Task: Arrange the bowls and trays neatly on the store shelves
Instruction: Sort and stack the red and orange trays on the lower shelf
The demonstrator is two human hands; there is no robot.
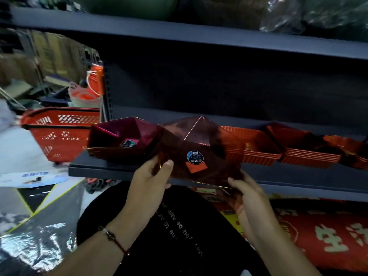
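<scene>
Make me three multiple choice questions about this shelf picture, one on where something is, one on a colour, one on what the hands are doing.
1. Where is the shopping basket?
A. left of the shelf
B. on the top shelf
C. in the hands

2. What colour is the stack of ribbed trays?
A. blue
B. orange-red
C. white

3. How is the translucent bowl held?
A. by the left hand alone
B. by neither hand
C. by both hands

Answers:
1 A, it stands beyond the shelf end.
2 B, their ribbed sides show orange-red.
3 C, left hand and right hand grip its near edge.

bowl (199, 150): glossy translucent plastic | shelf (95, 168): matt, probably metal
</scene>
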